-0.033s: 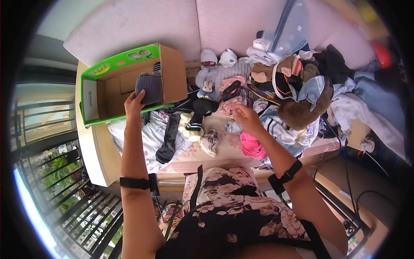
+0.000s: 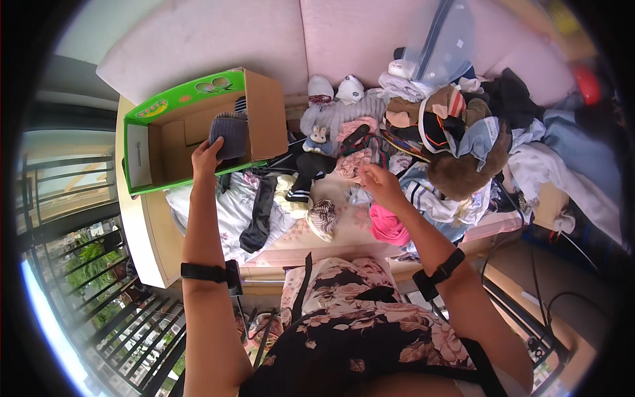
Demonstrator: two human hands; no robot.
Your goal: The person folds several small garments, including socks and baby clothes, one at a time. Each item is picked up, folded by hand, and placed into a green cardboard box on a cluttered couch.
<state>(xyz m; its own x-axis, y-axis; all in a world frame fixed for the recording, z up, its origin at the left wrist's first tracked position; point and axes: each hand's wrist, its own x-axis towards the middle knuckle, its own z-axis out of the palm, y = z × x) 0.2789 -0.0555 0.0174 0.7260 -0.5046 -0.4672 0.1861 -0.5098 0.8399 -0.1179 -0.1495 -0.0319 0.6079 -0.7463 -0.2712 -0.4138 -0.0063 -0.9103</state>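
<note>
My left hand (image 2: 208,159) is closed on a folded grey ribbed knit piece (image 2: 229,135), whose exact kind I cannot make out. It holds this piece inside the green-rimmed cardboard box (image 2: 195,188), near the box's right wall. Beside it a bit of striped cloth (image 2: 241,104) shows in the box. Over the clothes my right hand (image 2: 380,183) hovers with loosely bent fingers and nothing visible in them. Closest to it are a pink patterned garment (image 2: 353,163) and, below, a bright pink cloth (image 2: 389,225). Black socks (image 2: 305,175) with white stripes lie between my hands.
A heap of clothes with a brown furry piece (image 2: 456,175) covers the right side of the pink sofa (image 2: 231,40). Small white caps (image 2: 320,88), a striped knit hat (image 2: 323,216) and a clear plastic bag (image 2: 443,46) lie around. Black railings (image 2: 86,278) stand at left.
</note>
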